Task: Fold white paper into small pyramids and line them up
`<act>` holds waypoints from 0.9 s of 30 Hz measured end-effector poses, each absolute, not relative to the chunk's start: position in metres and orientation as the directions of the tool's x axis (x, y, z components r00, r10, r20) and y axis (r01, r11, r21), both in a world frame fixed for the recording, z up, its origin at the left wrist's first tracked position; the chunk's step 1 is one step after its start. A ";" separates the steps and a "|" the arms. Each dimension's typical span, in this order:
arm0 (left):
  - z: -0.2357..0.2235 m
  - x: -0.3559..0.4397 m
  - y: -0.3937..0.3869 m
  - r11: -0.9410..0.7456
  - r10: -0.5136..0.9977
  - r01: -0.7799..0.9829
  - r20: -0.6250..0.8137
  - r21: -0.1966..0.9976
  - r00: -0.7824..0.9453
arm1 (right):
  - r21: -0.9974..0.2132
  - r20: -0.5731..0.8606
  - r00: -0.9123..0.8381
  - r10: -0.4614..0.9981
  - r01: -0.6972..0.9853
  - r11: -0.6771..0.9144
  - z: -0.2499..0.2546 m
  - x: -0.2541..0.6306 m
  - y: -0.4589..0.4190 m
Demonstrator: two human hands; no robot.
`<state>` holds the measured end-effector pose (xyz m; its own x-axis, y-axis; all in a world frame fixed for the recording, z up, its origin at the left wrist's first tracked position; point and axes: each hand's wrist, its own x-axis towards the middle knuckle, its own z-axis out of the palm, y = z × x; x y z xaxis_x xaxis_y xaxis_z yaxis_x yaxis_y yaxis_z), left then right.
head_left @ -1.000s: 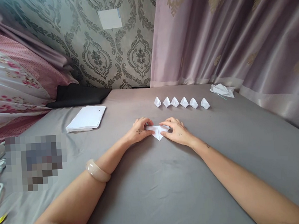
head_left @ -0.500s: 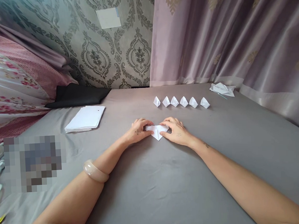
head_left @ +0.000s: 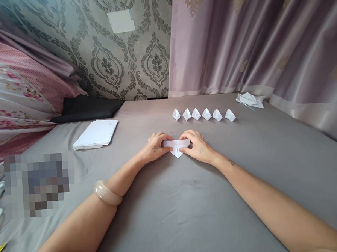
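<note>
Between my hands is a piece of folded white paper (head_left: 177,149), with a straight top edge, a point toward me and a crease down its middle. My left hand (head_left: 157,147) pinches its left end, thumb on the front face and fingers behind the top edge. Opposite it, my right hand (head_left: 197,146) grips the right end in the same way, its thumb near the middle crease. Beyond my hands stands a row of several small folded paper boats (head_left: 206,114).
A stack of white paper (head_left: 97,133) lies at the left, in front of a black cloth (head_left: 88,107). More folded paper (head_left: 250,99) and a thin green stick (head_left: 250,107) lie at the far right. Grey cloth (head_left: 184,211) covers the surface; curtains (head_left: 223,40) hang behind.
Both hands keep their hold on the folded paper. My right fingers have lifted slightly off its top edge, and the view has shifted a little.
</note>
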<state>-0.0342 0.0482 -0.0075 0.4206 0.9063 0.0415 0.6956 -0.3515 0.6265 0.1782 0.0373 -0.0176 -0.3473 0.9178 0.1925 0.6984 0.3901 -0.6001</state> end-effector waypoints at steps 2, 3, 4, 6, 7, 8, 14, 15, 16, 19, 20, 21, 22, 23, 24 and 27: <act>-0.006 -0.034 0.048 -0.361 0.907 0.699 0.057 0.617 0.417 | -0.596 0.210 -0.356 0.910 0.691 0.408 -0.018 0.178 0.037; -0.006 -0.033 0.047 -0.369 0.906 0.701 0.067 0.611 0.419 | -0.593 0.220 -0.361 0.906 0.688 0.418 -0.018 0.178 0.037; -0.006 -0.033 0.047 -0.378 0.904 0.702 0.076 0.604 0.421 | -0.588 0.229 -0.366 0.902 0.686 0.427 -0.018 0.178 0.037; -0.007 -0.033 0.046 -0.396 0.897 0.700 0.087 0.595 0.434 | -0.579 0.246 -0.374 0.894 0.684 0.445 -0.018 0.178 0.037; -0.007 -0.033 0.046 -0.405 0.893 0.697 0.090 0.591 0.442 | -0.574 0.253 -0.377 0.891 0.683 0.452 -0.018 0.178 0.036; -0.008 -0.033 0.045 -0.414 0.888 0.695 0.095 0.588 0.449 | -0.569 0.260 -0.380 0.888 0.682 0.459 -0.018 0.178 0.036; -0.013 -0.033 0.046 -0.496 0.852 0.673 0.155 0.550 0.501 | -0.510 0.318 -0.416 0.852 0.682 0.524 -0.021 0.179 0.036; -0.013 -0.033 0.046 -0.495 0.853 0.675 0.156 0.548 0.498 | -0.497 0.326 -0.426 0.844 0.683 0.536 -0.021 0.179 0.036; -0.013 -0.033 0.045 -0.487 0.858 0.680 0.155 0.548 0.489 | -0.484 0.331 -0.435 0.837 0.684 0.546 -0.022 0.180 0.036; -0.011 -0.032 0.043 -0.462 0.873 0.698 0.142 0.548 0.466 | -0.455 0.342 -0.450 0.825 0.690 0.564 -0.023 0.180 0.035; -0.010 -0.032 0.043 -0.459 0.874 0.701 0.137 0.545 0.466 | -0.450 0.343 -0.452 0.824 0.691 0.566 -0.023 0.180 0.035; -0.009 -0.032 0.043 -0.461 0.873 0.703 0.134 0.541 0.469 | -0.447 0.341 -0.453 0.823 0.693 0.566 -0.023 0.180 0.035; -0.009 -0.032 0.043 -0.463 0.871 0.705 0.130 0.537 0.473 | -0.445 0.337 -0.453 0.825 0.696 0.564 -0.023 0.181 0.035; -0.008 -0.032 0.043 -0.465 0.870 0.707 0.128 0.533 0.476 | -0.444 0.331 -0.452 0.828 0.700 0.560 -0.023 0.181 0.035; -0.008 -0.032 0.043 -0.466 0.869 0.709 0.127 0.530 0.478 | -0.442 0.325 -0.451 0.831 0.705 0.555 -0.023 0.181 0.035; -0.008 -0.031 0.042 -0.469 0.869 0.711 0.131 0.523 0.477 | -0.441 0.308 -0.452 0.837 0.712 0.546 -0.024 0.182 0.036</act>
